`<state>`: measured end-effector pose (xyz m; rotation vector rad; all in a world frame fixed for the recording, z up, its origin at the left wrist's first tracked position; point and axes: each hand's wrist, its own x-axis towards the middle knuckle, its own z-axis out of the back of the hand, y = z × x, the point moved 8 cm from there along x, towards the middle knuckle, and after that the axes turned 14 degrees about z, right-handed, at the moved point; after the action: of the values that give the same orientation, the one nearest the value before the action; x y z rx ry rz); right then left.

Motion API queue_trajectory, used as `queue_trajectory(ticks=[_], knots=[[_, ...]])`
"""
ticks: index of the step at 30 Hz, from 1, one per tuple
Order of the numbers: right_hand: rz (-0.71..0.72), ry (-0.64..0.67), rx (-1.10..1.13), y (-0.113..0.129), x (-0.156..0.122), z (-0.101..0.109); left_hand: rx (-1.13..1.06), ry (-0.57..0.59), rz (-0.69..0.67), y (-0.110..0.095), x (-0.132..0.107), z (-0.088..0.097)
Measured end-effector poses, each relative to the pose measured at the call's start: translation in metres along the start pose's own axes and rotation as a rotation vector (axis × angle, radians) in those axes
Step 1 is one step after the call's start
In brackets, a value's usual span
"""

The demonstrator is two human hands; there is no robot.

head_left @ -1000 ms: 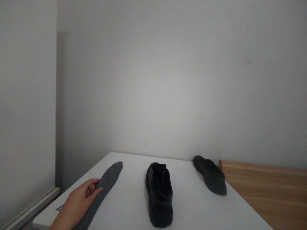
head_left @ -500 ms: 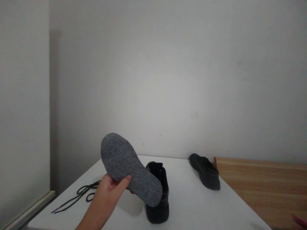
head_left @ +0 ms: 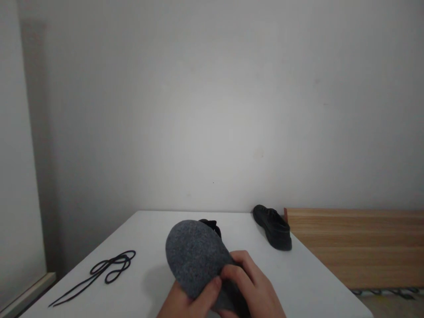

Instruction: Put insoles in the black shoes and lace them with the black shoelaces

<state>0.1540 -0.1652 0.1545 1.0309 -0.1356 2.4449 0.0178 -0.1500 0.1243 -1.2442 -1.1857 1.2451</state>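
Note:
Both hands hold a grey felt insole (head_left: 195, 251) low in the middle of the view, its broad rounded end pointing up and to the left. My left hand (head_left: 192, 298) grips its lower left edge, thumb on top. Across the narrower part, my right hand (head_left: 251, 285) has its fingers closed on the insole, thumb hidden. Behind the insole a black shoe (head_left: 212, 223) stands on the white table; only its upper edge shows clearly.
A black shoelace (head_left: 109, 265) lies in loose loops on the left of the white table (head_left: 308, 282). Another black shoe (head_left: 273, 227) rests at the table's far right edge. Beyond that edge is a wooden board (head_left: 351, 247); a wall rises behind.
My right hand has come in from the right edge and taken hold of the insole. The insole has moved lower and nearer, covering most of the shoe. The view has shifted slightly.

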Motion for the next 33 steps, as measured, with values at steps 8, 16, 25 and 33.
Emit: queue_trajectory(ticks=[8, 16, 25, 33], knots=[[-0.324, -0.228, 0.202, -0.036, 0.01, 0.023, 0.369, -0.057, -0.426, -0.055, 0.056, 0.021], [-0.29, 0.109, 0.097, -0.058, 0.046, 0.04, 0.626, 0.033, -0.262, -0.007, 0.139, 0.009], [-0.182, 0.778, -0.244, -0.051, 0.063, 0.038, 0.274, 0.147, 0.154, 0.012, 0.13, 0.007], [-0.113, 0.935, -0.234, -0.069, 0.061, 0.001, 0.195, 0.139, 0.178, 0.02, 0.091, -0.009]])
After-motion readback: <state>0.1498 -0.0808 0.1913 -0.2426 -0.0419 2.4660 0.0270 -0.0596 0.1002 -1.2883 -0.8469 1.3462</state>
